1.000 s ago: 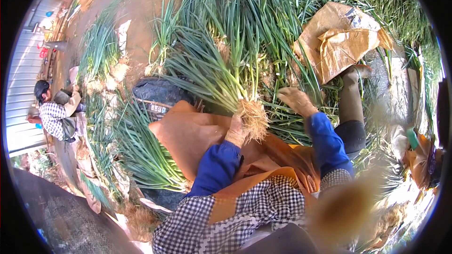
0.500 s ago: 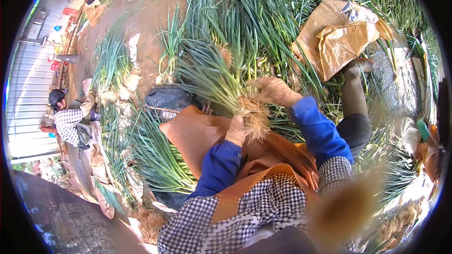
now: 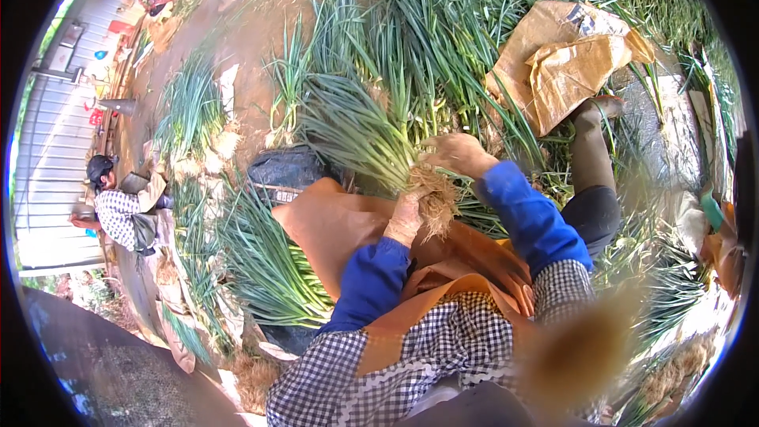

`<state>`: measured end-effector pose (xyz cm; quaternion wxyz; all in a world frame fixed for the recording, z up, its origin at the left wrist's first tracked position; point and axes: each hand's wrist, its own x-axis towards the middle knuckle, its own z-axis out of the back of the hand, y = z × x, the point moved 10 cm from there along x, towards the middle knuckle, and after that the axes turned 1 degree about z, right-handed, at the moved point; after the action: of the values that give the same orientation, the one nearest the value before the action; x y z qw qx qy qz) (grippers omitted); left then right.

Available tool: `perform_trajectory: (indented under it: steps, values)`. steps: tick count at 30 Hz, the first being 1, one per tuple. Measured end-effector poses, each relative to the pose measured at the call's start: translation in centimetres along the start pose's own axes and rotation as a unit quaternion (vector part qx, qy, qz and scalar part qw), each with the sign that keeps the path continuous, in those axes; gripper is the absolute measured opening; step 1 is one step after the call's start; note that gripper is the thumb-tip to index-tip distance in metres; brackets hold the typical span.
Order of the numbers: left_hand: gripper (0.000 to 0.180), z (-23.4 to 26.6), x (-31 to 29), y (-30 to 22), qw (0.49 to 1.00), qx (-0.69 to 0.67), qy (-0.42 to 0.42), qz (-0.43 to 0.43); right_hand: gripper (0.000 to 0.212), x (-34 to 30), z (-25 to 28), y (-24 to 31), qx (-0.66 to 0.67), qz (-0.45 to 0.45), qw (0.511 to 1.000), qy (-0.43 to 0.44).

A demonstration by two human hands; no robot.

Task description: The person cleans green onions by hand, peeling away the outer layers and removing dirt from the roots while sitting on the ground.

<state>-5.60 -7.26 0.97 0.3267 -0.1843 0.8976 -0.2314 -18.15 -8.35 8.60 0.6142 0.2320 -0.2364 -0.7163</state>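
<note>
A bunch of green onions (image 3: 368, 138) lies tilted over my lap, its leaves pointing up and left and its tan, stringy roots (image 3: 436, 199) toward me. Fingers of my left hand (image 3: 405, 220) are wrapped round the root end from below. On the other side, my right hand (image 3: 462, 154) has its fingers curled in against the stems just above the roots; its fingertips are partly hidden. Beneath the bunch, an orange-brown apron (image 3: 340, 221) spreads across my lap.
A big heap of green onions (image 3: 427, 24) spreads ahead, with a tan woven sack (image 3: 569, 63) at its right. Another pile (image 3: 273, 261) lies by my left side, near a black plastic bundle (image 3: 285, 166). A co-worker (image 3: 122, 202) sits at the far left near onion bunches (image 3: 190, 115).
The bunch and both hands have shifted slightly right in the picture, and the left hand stays round the roots. The co-worker's arm and body have moved a little.
</note>
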Motion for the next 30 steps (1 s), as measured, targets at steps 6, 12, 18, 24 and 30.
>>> perform_trajectory:
  steps: [6, 12, 18, 24, 30]
  values:
    - [0.032, 0.7, 0.3, 0.7, 0.999, 0.040, -0.024, 0.028, 0.029, 3.1, -5.9, -1.0, -0.023, 0.037, 0.993, 0.111]
    - [0.025, 3.2, 1.4, 0.3, 1.000, -0.022, 0.018, -0.004, 0.019, -4.6, -1.9, 4.8, 0.606, -0.031, 0.780, 0.152]
    - [0.025, 2.7, 1.8, 0.7, 0.998, 0.003, -0.006, -0.066, 0.029, -4.6, 0.5, 4.6, 0.159, 0.036, 0.985, 0.048]
    - [0.034, 3.0, 1.7, 0.2, 0.995, 0.085, 0.059, -0.009, 0.021, -2.1, -1.4, 6.7, -0.060, 0.157, 0.982, 0.085]
    - [0.032, 3.7, 1.0, 0.7, 0.999, 0.025, -0.017, 0.041, 0.018, -8.0, 2.7, 5.1, 0.442, 0.101, 0.885, 0.104]
